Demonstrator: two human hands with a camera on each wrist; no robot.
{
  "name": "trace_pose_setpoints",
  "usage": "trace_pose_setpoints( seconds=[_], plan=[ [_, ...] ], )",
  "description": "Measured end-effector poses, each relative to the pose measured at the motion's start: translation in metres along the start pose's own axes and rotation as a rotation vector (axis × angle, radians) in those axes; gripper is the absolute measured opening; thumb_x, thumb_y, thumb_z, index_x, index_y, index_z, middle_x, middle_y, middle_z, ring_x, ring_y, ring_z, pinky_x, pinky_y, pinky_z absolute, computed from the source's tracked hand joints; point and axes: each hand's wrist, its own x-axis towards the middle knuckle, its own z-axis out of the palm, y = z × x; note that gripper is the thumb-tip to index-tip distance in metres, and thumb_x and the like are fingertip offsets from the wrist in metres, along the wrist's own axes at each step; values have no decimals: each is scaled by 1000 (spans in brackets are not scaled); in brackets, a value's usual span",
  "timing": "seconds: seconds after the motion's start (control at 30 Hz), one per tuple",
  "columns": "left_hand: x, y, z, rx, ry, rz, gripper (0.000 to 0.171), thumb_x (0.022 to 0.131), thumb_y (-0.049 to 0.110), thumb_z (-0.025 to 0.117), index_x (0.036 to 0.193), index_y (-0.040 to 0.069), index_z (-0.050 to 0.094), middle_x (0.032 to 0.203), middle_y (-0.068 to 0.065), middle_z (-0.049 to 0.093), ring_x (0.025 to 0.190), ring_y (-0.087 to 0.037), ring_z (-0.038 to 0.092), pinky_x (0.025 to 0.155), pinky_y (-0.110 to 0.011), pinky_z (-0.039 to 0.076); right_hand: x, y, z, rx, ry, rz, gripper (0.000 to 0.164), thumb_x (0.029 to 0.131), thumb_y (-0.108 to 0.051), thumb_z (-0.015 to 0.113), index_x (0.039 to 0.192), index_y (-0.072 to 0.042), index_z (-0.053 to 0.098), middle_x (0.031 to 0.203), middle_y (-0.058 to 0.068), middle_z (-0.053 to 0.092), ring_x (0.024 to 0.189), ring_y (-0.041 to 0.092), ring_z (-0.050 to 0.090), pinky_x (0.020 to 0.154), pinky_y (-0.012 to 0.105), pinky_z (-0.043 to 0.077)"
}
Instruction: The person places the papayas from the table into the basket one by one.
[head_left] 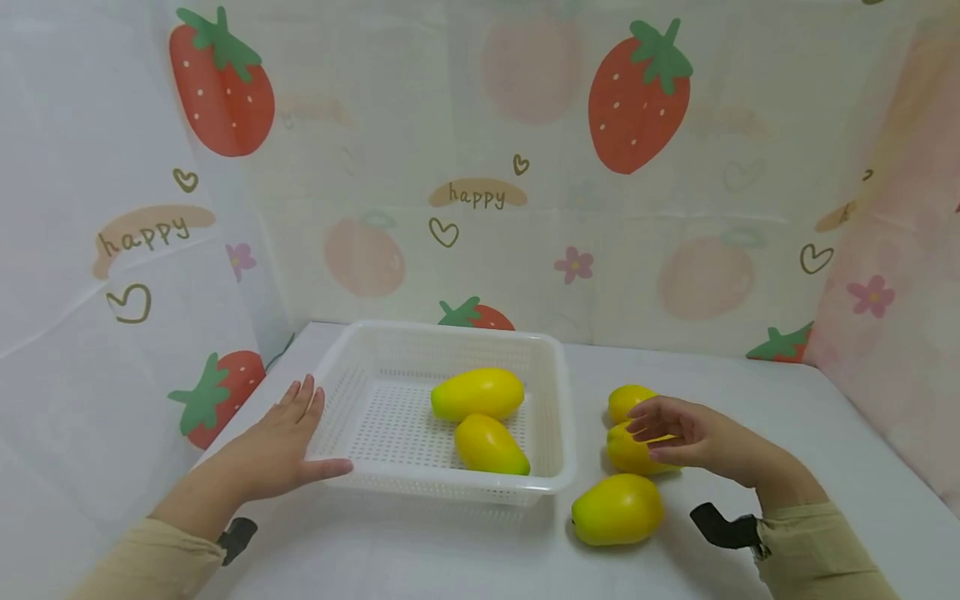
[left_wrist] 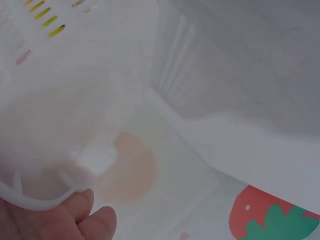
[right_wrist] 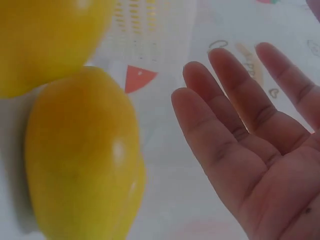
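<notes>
A white plastic basket holds two yellow mangoes with green tips, one behind the other. My left hand rests at its left front corner, fingers straight along the side and thumb over the front rim. In the left wrist view, fingertips lie at the basket's rim. My right hand hovers with relaxed fingers over the mangoes outside the basket, holding nothing. It partly covers the middle mango and the back one. Nearest me lies a third mango.
A white table carries the basket and the loose mangoes. Behind it and along both sides hang cloth walls printed with strawberries and hearts. The loose mangoes sit right of the basket.
</notes>
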Motion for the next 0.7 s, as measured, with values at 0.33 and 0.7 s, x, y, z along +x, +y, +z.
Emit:
trace_pose_setpoints(
  seconds=[0.33,0.7],
  plan=[
    [0,-1,2,2,11,7,119,70,82,37,140,-12,15,148,-29,4,135,-45,4,104,-60,17,-15,21,16,64,-40,44,41,88,-3,57,126,4,41,125,30,45,112,26,52,90,22,45],
    [0,0,2,-4,21,7,119,70,81,38,140,-12,16,148,-29,5,135,-46,5,104,-60,17,-19,37,28,178,-145,-73,46,87,5,54,128,12,35,124,35,41,119,13,48,98,17,36]
  ],
)
